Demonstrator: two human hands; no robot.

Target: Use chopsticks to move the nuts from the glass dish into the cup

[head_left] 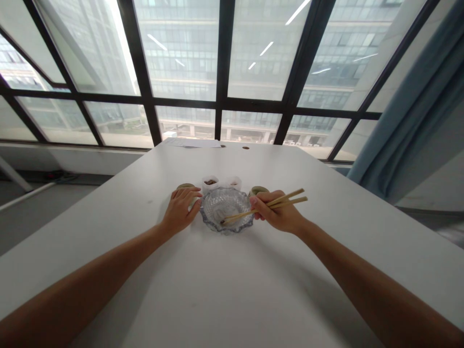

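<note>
A clear glass bowl [213,199] with a wavy rim sits on the white table in front of me. My right hand [277,212] is closed round a pair of wooden chopsticks [286,199], whose tips reach down into the bowl. At those tips is a small dark piece [222,222], too small to name. My left hand [182,209] lies at the bowl's left side, fingers stretched out, with the fingertips near or against the rim. Behind the bowl stand two small white cups; the left cup [210,183] has dark bits in it, and the right cup [235,182] shows little inside.
A greenish round container [259,190] stands behind my right hand, and a similar one [186,185] is partly hidden by my left. White papers [192,143] lie at the table's far edge, beside dark round spots. Windows rise beyond; a blue curtain [402,121] hangs at right.
</note>
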